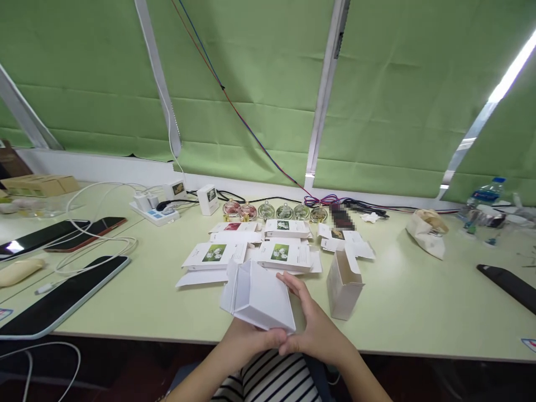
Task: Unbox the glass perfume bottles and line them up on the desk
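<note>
Between my two hands, just over the front edge of the table, I hold a white cardboard box whose flaps stand open at its far left end. My left hand grips its near side from below, fingers mostly hidden. On the right side and near corner, my right hand closes with its fingers and thumb. To the right of it stands another white box with an open top. Beyond lie several flattened white cartons with flower pictures, among them a front left carton and a front right carton.
A row of small glass jars stands behind the cartons. Farther left are an upright box, a power strip, white cables and a tablet. On the right are a cloth bag, a water bottle and a black phone.
</note>
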`<state>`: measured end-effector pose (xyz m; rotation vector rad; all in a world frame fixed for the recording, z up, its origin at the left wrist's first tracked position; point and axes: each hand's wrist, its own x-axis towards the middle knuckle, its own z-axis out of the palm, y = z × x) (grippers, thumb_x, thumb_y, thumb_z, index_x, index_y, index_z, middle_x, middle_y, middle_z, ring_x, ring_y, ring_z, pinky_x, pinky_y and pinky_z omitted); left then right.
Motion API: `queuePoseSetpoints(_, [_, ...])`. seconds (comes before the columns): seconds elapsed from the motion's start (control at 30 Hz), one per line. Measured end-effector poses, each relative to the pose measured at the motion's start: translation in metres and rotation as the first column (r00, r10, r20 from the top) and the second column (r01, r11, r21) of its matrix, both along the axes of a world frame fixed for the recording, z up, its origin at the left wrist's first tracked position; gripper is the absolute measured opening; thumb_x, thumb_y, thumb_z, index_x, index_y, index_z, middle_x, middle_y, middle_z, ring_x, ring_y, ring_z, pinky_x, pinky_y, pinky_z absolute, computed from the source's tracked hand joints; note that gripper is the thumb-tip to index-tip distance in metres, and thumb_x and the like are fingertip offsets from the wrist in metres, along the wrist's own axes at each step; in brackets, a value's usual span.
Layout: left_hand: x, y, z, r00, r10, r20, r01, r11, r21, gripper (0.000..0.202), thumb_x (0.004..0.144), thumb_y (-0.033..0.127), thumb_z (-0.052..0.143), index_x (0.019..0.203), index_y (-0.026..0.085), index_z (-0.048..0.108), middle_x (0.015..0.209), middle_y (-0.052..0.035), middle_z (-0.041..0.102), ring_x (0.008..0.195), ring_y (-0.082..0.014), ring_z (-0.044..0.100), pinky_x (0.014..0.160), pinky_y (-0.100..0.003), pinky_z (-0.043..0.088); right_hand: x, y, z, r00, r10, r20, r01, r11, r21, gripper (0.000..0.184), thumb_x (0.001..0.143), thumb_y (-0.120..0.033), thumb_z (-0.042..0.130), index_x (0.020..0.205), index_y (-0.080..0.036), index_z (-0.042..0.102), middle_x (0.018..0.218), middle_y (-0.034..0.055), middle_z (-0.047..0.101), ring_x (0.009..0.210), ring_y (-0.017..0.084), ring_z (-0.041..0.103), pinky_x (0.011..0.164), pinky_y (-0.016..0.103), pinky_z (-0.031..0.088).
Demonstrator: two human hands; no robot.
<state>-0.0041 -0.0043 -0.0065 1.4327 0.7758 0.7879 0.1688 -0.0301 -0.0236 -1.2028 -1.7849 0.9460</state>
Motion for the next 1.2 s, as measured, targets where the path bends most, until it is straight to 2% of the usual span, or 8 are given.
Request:
queuePoseSetpoints(0.13, [-0.001,-0.006,-0.001,0.993,0.117,-0.004,-0.117,0.993,-0.016,0.061,0.053,0.056,0.073,0.098,0.017,0.064,0.102,-0.0103,0.067,0.101,-0.0324,0.057,0.093,-0.044,0.043,0.001,-0.013,0.018,0.96,-0.074,0.27,-0.027,0.935,0.353,0.089,0.069,-0.039,0.07,0.139,-0.027,0.016,0.145,0.0096,0.024,0.134,0.028,0.022,0.106,0.046,0.028])
queuePoseSetpoints(0.27, [0.001,-0.007,-0.001,0.989,0.146,0.026,-0.145,0.989,-0.043,0.066,0.05,0.056,0.074,0.103,0.018,0.063,0.106,-0.0108,0.066,0.105,-0.033,0.055,0.095,-0.045,0.041,0.02,-0.033,0.052,0.901,-0.396,0.176,0.138,0.648,0.749,0.054,0.083,-0.032,0.052,0.133,-0.028,0.03,0.132,0.0089,0.038,0.124,0.027,0.035,0.101,0.048,0.032])
queuePoseSetpoints(0.37, [0.0,-0.007,-0.001,0.99,0.144,-0.006,-0.144,0.988,-0.052,0.065,0.047,0.057,0.075,0.098,0.017,0.064,0.102,-0.0112,0.067,0.101,-0.0332,0.057,0.093,-0.045,0.043,0.045,-0.039,0.067,0.761,-0.642,0.092,0.332,0.507,0.795,0.04,0.085,-0.03,0.047,0.125,-0.03,0.041,0.13,0.0087,0.037,0.123,0.031,0.035,0.098,0.054,0.031])
queuePoseSetpoints(0.57, [-0.003,-0.01,-0.003,0.987,0.152,-0.051,-0.155,0.987,-0.044,0.065,0.048,0.062,0.071,0.094,0.017,0.065,0.101,-0.0124,0.068,0.101,-0.0337,0.057,0.092,-0.046,0.043,0.068,-0.035,0.066,0.69,-0.61,0.39,0.328,0.743,0.583,0.022,0.086,-0.041,0.046,0.097,-0.029,0.061,0.138,0.0043,0.028,0.121,0.03,0.039,0.087,0.046,0.046])
queuePoseSetpoints(0.73, [-0.004,-0.012,-0.004,0.989,0.144,-0.035,-0.146,0.987,-0.061,0.076,0.047,0.063,0.072,0.107,0.017,0.062,0.098,-0.0126,0.069,0.104,-0.0344,0.055,0.094,-0.047,0.041,0.063,-0.032,0.064,0.635,-0.675,0.375,0.466,0.722,0.512,0.023,0.088,-0.043,0.038,0.093,-0.024,0.051,0.131,0.0088,0.039,0.107,0.026,0.054,0.071,0.037,0.053])
queuePoseSetpoints(0.9, [-0.003,-0.013,-0.002,0.993,0.102,-0.053,-0.105,0.994,-0.044,0.074,0.049,0.062,0.071,0.107,0.017,0.062,0.096,-0.0132,0.069,0.104,-0.0353,0.055,0.097,-0.05,0.037,0.062,-0.033,0.064,0.652,-0.649,0.393,0.467,0.752,0.465,0.03,0.086,-0.043,0.042,0.11,-0.024,0.043,0.131,0.0089,0.042,0.119,0.025,0.045,0.084,0.038,0.05])
queuePoseSetpoints(1.03, [0.004,-0.014,0.02,1.0,0.015,-0.021,-0.015,1.0,0.012,0.061,0.055,0.054,0.071,0.104,0.019,0.064,0.107,-0.0125,0.065,0.106,-0.0341,0.054,0.097,-0.048,0.038,0.054,-0.04,0.067,0.729,-0.526,0.438,0.405,0.848,0.343,0.049,0.083,-0.042,0.048,0.126,-0.026,0.033,0.138,0.0081,0.032,0.122,0.025,0.041,0.085,0.036,0.051])
queuePoseSetpoints(1.2, [0.028,0.0,0.064,0.994,-0.096,-0.043,0.103,0.966,0.237,0.044,0.067,0.043,0.067,0.105,0.021,0.063,0.113,-0.0088,0.063,0.11,-0.029,0.053,0.097,-0.043,0.039,0.04,-0.042,0.068,0.798,-0.468,0.38,0.357,0.874,0.328,0.055,0.083,-0.032,0.05,0.132,-0.028,0.026,0.14,0.0093,0.028,0.122,0.026,0.04,0.089,0.041,0.049])
